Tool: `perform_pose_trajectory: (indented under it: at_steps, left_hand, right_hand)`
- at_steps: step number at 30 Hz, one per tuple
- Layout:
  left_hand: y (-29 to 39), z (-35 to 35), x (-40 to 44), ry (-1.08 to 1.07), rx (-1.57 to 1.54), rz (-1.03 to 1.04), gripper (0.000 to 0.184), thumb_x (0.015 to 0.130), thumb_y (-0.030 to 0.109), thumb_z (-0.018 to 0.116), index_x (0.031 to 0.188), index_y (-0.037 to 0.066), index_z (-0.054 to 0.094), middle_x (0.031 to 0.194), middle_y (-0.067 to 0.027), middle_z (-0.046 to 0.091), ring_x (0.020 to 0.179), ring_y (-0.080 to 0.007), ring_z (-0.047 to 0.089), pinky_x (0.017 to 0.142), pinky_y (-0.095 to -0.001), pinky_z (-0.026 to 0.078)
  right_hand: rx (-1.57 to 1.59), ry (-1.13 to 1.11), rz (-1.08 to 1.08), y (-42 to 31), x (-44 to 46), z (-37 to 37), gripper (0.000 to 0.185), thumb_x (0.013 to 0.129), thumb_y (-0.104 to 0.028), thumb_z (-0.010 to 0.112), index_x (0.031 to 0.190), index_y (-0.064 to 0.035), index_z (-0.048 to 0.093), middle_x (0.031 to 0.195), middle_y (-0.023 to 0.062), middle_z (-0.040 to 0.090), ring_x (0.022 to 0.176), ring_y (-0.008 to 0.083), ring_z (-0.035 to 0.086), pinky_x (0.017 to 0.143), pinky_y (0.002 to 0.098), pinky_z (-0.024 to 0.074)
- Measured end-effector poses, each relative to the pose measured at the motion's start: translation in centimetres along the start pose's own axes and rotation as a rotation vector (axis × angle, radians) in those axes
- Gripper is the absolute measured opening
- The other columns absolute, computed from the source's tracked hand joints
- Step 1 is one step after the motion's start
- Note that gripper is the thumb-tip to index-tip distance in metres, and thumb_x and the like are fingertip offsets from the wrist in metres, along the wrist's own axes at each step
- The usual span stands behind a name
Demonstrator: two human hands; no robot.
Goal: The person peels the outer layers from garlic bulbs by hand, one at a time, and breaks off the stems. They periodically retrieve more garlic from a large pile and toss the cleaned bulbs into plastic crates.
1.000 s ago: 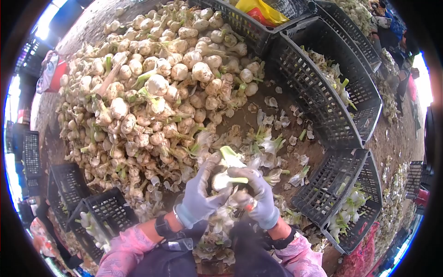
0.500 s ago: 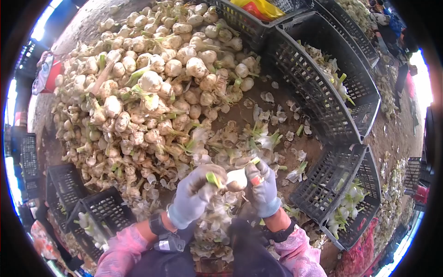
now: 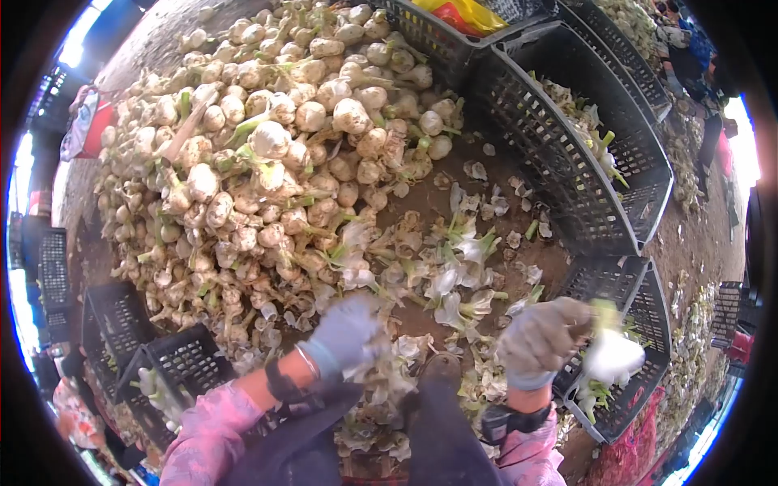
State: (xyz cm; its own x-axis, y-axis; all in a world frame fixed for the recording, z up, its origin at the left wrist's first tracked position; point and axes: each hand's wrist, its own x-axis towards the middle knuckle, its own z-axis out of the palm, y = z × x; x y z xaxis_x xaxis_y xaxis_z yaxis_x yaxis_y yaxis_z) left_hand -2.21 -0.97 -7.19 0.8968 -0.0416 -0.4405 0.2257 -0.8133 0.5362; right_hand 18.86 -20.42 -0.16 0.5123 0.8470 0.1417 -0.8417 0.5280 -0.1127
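Note:
My right hand (image 3: 545,338), in a soiled grey glove, is closed with its fingertips at the green stem of a white garlic bulb (image 3: 613,357). The bulb is motion-blurred and hangs over the near right crate (image 3: 604,279), which holds peeled garlic with green stems. My left hand (image 3: 344,334), gloved in pale grey, is above loose garlic skins at the near edge of the heap; blur hides its fingers. Ahead lies a large heap of garlic bulbs (image 3: 312,117) with dirty skins and cut stems.
Torn skins (image 3: 454,267) litter the soil between heap and crates. A larger black crate (image 3: 559,154) with garlic stands at right. Two more crates (image 3: 190,368) sit at near left. A red net bag (image 3: 628,441) lies at lower right. Other people (image 3: 685,49) are at far right.
My hands have moved apart. The right one has carried the garlic bulb rightward over the crate, while the left has drawn slightly left, away from the bulb.

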Motion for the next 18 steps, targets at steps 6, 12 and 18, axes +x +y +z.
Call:
perform_pose_trajectory:
  at_steps: [6, 12, 18]
  left_hand:
    - [-2.1, 0.3, 2.3, 0.122, 0.425, -0.258, 0.083, 0.089, 0.054, 0.056, 0.154, 0.013, 0.024, 0.161, -0.0214, 0.013, 0.149, -0.0402, 0.005, 0.117, -0.0604, 0.009]
    - [-0.9, 8.4, -2.8, -0.566, -0.084, -0.038, 0.074, 0.093, 0.041, 0.049, 0.155, 0.014, 0.021, 0.161, -0.0135, 0.021, 0.142, -0.0364, 0.033, 0.116, -0.0585, 0.021]
    - [0.1, 3.9, -4.5, -1.123, -0.419, 0.304, 0.039, 0.096, 0.026, 0.048, 0.131, 0.013, 0.059, 0.125, -0.0156, 0.063, 0.108, -0.0307, 0.062, 0.089, -0.0397, 0.052]
  right_hand:
    - [-1.953, 0.380, 0.286, 3.6, 5.1, -9.9, 0.055, 0.095, -0.050, 0.051, 0.137, -0.0155, 0.053, 0.134, 0.0144, 0.053, 0.117, 0.0268, 0.052, 0.095, 0.0411, 0.0449]
    - [-2.525, -0.132, 0.863, 13.3, -3.9, -12.0, 0.060, 0.083, -0.037, 0.060, 0.138, -0.0155, 0.049, 0.145, 0.0147, 0.045, 0.134, 0.0396, 0.039, 0.110, 0.0563, 0.0291]
    - [-1.586, -0.729, 1.528, 14.8, -10.2, -4.8, 0.035, 0.081, -0.025, 0.062, 0.114, -0.0141, 0.064, 0.110, 0.0151, 0.067, 0.102, 0.0367, 0.064, 0.086, 0.0494, 0.0497]
